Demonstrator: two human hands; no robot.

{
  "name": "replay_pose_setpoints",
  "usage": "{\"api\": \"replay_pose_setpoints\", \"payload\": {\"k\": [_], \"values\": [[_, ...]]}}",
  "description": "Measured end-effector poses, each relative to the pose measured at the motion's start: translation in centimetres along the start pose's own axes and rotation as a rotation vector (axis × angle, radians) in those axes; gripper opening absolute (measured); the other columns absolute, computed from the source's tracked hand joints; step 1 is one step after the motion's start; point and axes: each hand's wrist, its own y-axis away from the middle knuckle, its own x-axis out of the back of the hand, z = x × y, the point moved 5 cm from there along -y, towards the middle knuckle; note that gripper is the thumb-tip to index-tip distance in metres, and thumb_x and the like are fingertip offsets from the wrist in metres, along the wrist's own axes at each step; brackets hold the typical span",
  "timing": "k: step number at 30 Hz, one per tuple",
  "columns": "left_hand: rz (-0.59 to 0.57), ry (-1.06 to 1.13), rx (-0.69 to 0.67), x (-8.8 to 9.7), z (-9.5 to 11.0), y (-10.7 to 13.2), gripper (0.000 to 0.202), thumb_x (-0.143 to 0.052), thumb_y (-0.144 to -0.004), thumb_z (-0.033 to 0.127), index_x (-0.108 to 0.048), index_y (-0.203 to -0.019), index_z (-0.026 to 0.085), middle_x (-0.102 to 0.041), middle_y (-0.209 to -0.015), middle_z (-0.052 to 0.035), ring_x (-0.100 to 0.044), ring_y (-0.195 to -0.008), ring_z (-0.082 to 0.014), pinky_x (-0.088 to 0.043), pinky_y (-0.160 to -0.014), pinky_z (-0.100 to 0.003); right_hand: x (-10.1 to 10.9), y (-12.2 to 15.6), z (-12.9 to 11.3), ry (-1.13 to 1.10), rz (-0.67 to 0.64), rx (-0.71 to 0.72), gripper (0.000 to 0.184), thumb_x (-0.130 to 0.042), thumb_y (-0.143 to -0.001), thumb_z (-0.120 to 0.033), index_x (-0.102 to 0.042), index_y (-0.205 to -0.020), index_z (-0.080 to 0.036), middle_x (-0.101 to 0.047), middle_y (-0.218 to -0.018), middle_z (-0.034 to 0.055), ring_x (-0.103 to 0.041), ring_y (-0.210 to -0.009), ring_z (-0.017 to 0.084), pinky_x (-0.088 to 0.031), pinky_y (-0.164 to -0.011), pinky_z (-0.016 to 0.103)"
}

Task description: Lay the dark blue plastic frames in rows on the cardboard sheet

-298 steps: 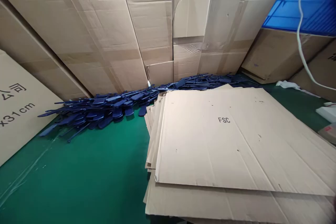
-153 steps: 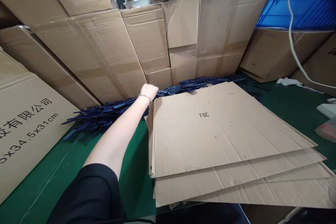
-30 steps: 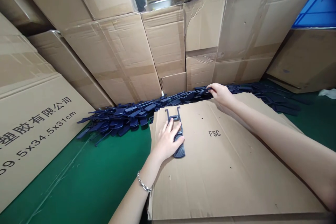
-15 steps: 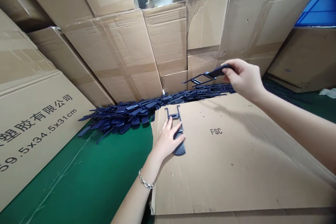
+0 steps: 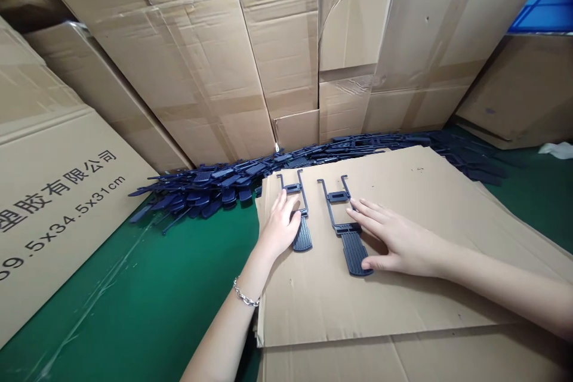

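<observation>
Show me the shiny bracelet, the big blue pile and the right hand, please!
Bracelet (image 5: 245,296): head view, on its chain links.
Blue pile (image 5: 293,160): head view, near its middle.
Right hand (image 5: 394,243): head view, on the back of the hand.

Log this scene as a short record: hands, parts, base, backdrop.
Left hand: resting on the left part, fingers extended
Right hand: open, at the right edge of the right part
Both parts: dark blue, ribbed at the near end, lying apart
Base: cardboard sheet over a lower sheet
Beyond: pile of dark blue pieces on a green surface
Backdrop: stacked cardboard boxes
</observation>
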Motion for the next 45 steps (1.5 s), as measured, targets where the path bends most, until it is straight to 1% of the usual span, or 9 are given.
{"api": "replay_pose_setpoints", "payload": {"k": [3,6,21,24,28,31,34,38,45], "values": [[-0.009,-0.004,0.004,0.1,0.1,0.1,0.048,-0.033,-0.087,0.033,-0.04,-0.132,0.019,-0.015,-0.144,-0.0086,-0.015,-0.133,-0.0199,-0.018,-0.108,-0.038,-1.6,-0.6,0.6,-0.099,-0.208,-0.089,0.087,-0.033,-0.08,-0.069,-0.024,-0.141,-0.008,-0.006,-0.141,0.0151,-0.012,-0.13,0.03,-0.023,-0.104,0.05],[-0.025,-0.002,-0.008,0.1,0.4,0.1,0.049,-0.034,-0.087,0.033,-0.038,-0.134,0.019,-0.015,-0.144,-0.0065,-0.015,-0.133,-0.0183,-0.017,-0.109,-0.035,-2.1,-1.3,0.0,-0.129,-0.268,-0.112,0.086,-0.036,-0.079,-0.068,-0.023,-0.141,-0.01,0.0,-0.142,0.0154,-0.006,-0.131,0.029,-0.017,-0.106,0.048],[-0.091,-0.085,-0.005,-0.6,0.5,-0.1,0.053,-0.024,-0.09,0.035,-0.022,-0.141,0.02,-0.003,-0.146,-0.006,-0.006,-0.134,-0.0184,-0.012,-0.11,-0.037,-2.9,-5.4,0.8,-0.15,-0.13,-0.092,0.078,-0.026,-0.085,-0.065,-0.008,-0.144,-0.017,-0.001,-0.144,0.0077,-0.001,-0.133,0.023,-0.013,-0.105,0.051],[-0.006,-0.117,-0.034,2.2,-0.5,-0.8,0.054,-0.023,-0.091,0.04,-0.022,-0.141,0.02,0.006,-0.146,-0.0044,0.001,-0.134,-0.0206,-0.01,-0.11,-0.04,-3.2,-5.2,1.0,-0.157,-0.113,-0.107,0.076,-0.017,-0.086,-0.066,-0.006,-0.144,-0.019,0.005,-0.144,0.0039,0.005,-0.133,0.023,-0.013,-0.106,0.05],[0.285,-0.468,0.084,10.1,-5.6,-2.8,0.055,-0.036,-0.084,0.024,-0.029,-0.138,0.014,-0.009,-0.145,-0.0097,-0.009,-0.134,-0.0243,-0.014,-0.109,-0.041,-3.1,-4.9,1.3,-0.157,-0.09,-0.123,0.075,-0.014,-0.086,-0.067,-0.004,-0.144,-0.021,0.008,-0.144,-0.0003,0.007,-0.133,0.022,-0.014,-0.107,0.046],[0.211,-0.769,0.241,14.1,-10.9,-4.6,0.065,-0.042,-0.08,0.021,-0.02,-0.141,0.017,-0.01,-0.145,-0.0119,-0.014,-0.132,-0.0312,-0.028,-0.101,-0.05,-3.0,-5.0,1.3,-0.157,-0.104,-0.126,0.075,-0.013,-0.085,-0.068,-0.005,-0.144,-0.023,0.009,-0.144,-0.0017,0.005,-0.133,0.022,-0.014,-0.108,0.046],[0.095,-0.846,0.231,15.2,-14.4,-6.0,0.057,-0.037,-0.08,0.01,-0.031,-0.137,0.015,-0.025,-0.141,-0.0116,-0.023,-0.129,-0.0291,-0.026,-0.1,-0.053,-3.1,-5.1,1.2,-0.157,-0.115,-0.128,0.074,-0.013,-0.085,-0.068,-0.007,-0.144,-0.023,0.006,-0.144,-0.0025,0.003,-0.133,0.021,-0.013,-0.108,0.046],[-0.038,-0.895,0.247,14.9,-16.9,-6.7,0.057,-0.029,-0.076,-0.005,-0.043,-0.13,0.007,-0.039,-0.132,-0.0165,-0.04,-0.12,-0.0255,-0.035,-0.098,-0.038,-2.9,-5.1,1.1,-0.158,-0.112,-0.132,0.073,-0.014,-0.086,-0.067,-0.009,-0.144,-0.023,0.0,-0.145,-0.0028,-0.001,-0.133,0.021,-0.013,-0.108,0.046],[0.01,-0.986,0.163,17.0,-15.6,-6.1,0.058,-0.026,-0.077,-0.004,-0.04,-0.132,0.01,-0.036,-0.134,-0.0136,-0.038,-0.121,-0.0249,-0.034,-0.099,-0.034,-2.5,-5.0,1.1,-0.176,-0.09,-0.117,0.068,-0.016,-0.088,-0.064,-0.014,-0.143,-0.025,-0.007,-0.144,-0.0027,-0.007,-0.133,0.02,-0.015,-0.107,0.048]]}}
